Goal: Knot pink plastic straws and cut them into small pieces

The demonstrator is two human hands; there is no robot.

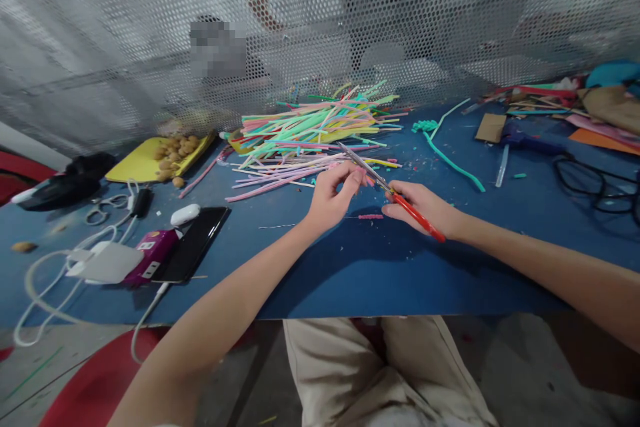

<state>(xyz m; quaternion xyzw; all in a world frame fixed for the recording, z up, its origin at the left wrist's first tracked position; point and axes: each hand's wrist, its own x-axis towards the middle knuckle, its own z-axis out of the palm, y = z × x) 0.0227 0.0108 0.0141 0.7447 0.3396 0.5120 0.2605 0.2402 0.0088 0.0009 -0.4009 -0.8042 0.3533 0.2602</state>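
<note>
My right hand (pixel 425 208) is closed on red-handled scissors (pixel 395 195), whose metal blades point up and left. My left hand (pixel 334 197) pinches a small pink straw piece near the blades; the piece is mostly hidden by my fingers. A short pink cut piece (pixel 371 217) lies on the blue table (pixel 350 273) between my hands. Just beyond them a big pile of coloured straws (pixel 315 130) is spread out.
At the left lie a black phone (pixel 193 250), a white charger with cables (pixel 105 262), a magenta box (pixel 153 250) and a yellow tray of nuts (pixel 150 159). A teal cord (pixel 450 159), cardboard (pixel 491 127), paper scraps and black cables (pixel 595 183) sit at the right. A perforated metal screen (pixel 320 20) stands behind.
</note>
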